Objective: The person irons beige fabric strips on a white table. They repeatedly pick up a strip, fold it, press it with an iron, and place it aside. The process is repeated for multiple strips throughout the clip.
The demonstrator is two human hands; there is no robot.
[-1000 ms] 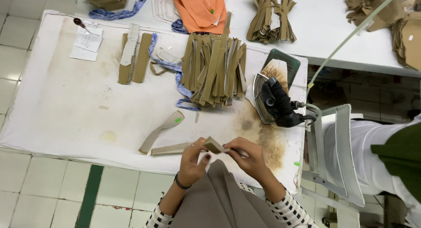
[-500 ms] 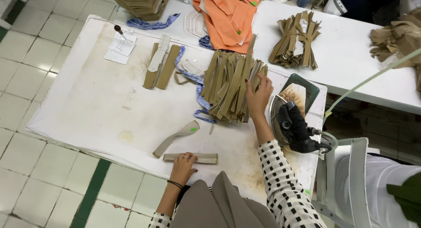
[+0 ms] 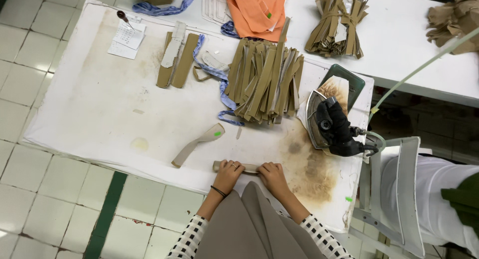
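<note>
A narrow tan fabric strip lies flat near the front edge of the white padded table. My left hand presses on its left end, a ring on one finger and a dark band at the wrist. My right hand presses on its right end. Both hands rest palm down on the strip, fingers together. A curved tan piece with a green sticker lies just left of my hands.
A steam iron stands on its rest at the right, hose trailing off. A fanned pile of tan strips sits behind my hands, a smaller stack further left. Orange fabric, another bundle and a paper slip lie at the back.
My right hand came back from the fanned pile of strips to the front edge. Both hands now press the tan strip flat; the view shifted slightly.
</note>
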